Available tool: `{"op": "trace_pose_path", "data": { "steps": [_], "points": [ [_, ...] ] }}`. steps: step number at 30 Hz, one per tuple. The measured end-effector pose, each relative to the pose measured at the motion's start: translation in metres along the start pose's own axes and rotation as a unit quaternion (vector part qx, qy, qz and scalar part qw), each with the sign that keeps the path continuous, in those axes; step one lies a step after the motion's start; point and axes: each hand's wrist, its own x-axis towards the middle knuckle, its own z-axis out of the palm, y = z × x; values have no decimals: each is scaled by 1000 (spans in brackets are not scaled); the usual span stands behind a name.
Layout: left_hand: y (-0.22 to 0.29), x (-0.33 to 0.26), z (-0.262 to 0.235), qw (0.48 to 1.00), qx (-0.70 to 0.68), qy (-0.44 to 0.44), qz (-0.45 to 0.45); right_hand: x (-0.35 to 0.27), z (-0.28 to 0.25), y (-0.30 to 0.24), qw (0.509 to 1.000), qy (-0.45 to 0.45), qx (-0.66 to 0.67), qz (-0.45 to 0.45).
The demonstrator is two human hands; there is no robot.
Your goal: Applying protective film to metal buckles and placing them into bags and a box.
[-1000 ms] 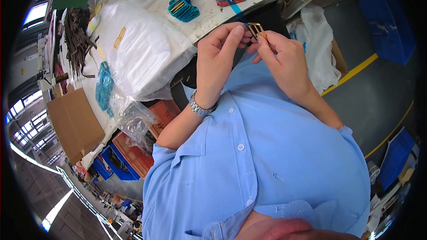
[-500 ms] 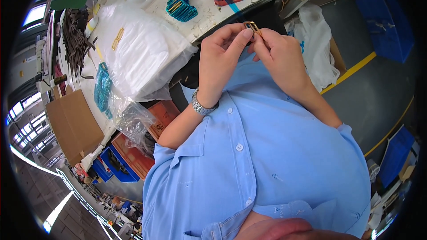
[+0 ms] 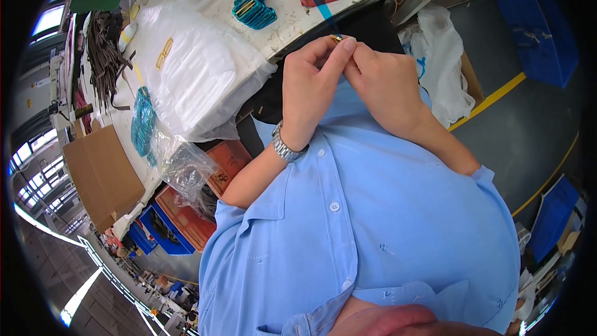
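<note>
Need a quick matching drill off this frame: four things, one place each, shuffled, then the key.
1. small gold piece
2. teal bundle
3. wristwatch
4. white bag stack

a. on the left wrist
b. on the bench, left of the hands
c. pinched at the fingertips of left hand and right hand
d. on the bench top, beyond the hands

Pairs: 1-c, 2-d, 3-a, 4-b
</note>
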Motion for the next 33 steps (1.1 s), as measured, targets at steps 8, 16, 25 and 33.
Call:
{"op": "trace_pose_path", "data": {
  "steps": [8, 16, 25, 33],
  "points": [
    [-5, -4, -6, 998, -59, 30, -6, -2, -4, 7, 986, -58, 154, 33],
    [-5, -8, -19, 991, -130, -6, -16, 25, -28, 23, 919, -87, 357, 144],
    [-11, -6, -21, 982, -184, -40, -32, 50, 14, 27, 794, -174, 560, 161],
    [-15, -4, -23, 973, -217, -62, -36, 60, 18, 26, 765, -143, 600, 183]
  ]
}}
